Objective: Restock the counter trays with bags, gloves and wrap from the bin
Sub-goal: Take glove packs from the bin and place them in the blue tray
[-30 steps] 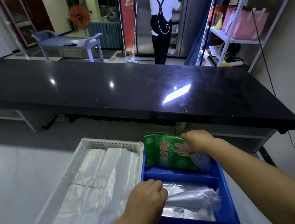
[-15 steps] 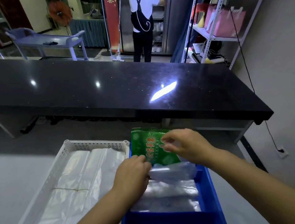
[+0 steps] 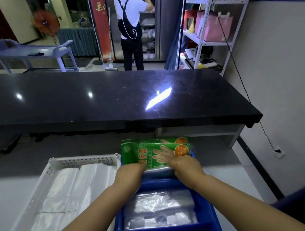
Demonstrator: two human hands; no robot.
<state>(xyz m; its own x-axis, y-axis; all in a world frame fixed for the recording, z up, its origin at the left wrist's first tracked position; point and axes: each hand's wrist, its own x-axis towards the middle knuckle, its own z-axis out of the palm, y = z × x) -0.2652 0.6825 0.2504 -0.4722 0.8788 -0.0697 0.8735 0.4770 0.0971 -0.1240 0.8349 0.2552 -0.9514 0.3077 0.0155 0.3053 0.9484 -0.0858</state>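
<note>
A blue divided tray (image 3: 210, 220) lies in front of me on the white counter. Green glove packs (image 3: 150, 150) stand upright in its far compartment. My left hand (image 3: 132, 173) and my right hand (image 3: 185, 165) both hold the lower edge of the packs, left and right. Clear plastic bags (image 3: 158, 204) fill the middle compartment, with more clear packs (image 3: 160, 221) just below. The nearest compartment is partly cut off by the frame. A white perforated tray (image 3: 86, 159) to the left holds folded white bags (image 3: 63, 197).
A long black counter (image 3: 110, 100) runs across behind the trays. Beyond it a person stands at an open steel fridge (image 3: 148, 24). A metal shelf rack (image 3: 208, 29) with pink bags stands at the right wall; a grey cart (image 3: 31, 52) is far left.
My left hand has left the clear bags in the middle compartment and joined the right at the glove packs. The packs now stand squared up in the far compartment.
</note>
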